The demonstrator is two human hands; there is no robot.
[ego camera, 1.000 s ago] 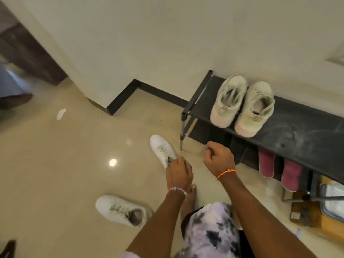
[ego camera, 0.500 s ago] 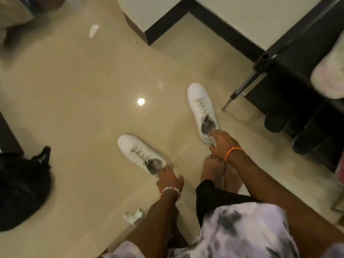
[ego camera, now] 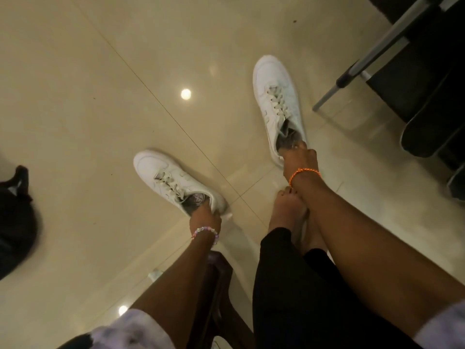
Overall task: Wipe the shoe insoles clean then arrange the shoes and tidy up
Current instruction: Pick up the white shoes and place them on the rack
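Two white lace-up sneakers lie on the beige tiled floor. My left hand, with a bead bracelet at the wrist, grips the heel collar of the left sneaker, fingers inside the opening over the grey insole. My right hand, with an orange cord at the wrist, grips the heel of the right sneaker, fingers reaching into its opening. Both sneakers point away from me, toes apart.
A black shoe rack with a metal leg stands at the upper right, dark shoes under it. A black bag lies at the left edge. My bare feet rest on the floor between my arms. A crumpled white tissue lies near my left arm.
The view has tilted further down to the floor. My left hand moved from the far sneaker to the near one; my right hand came down onto the far sneaker's heel, and both now grip.
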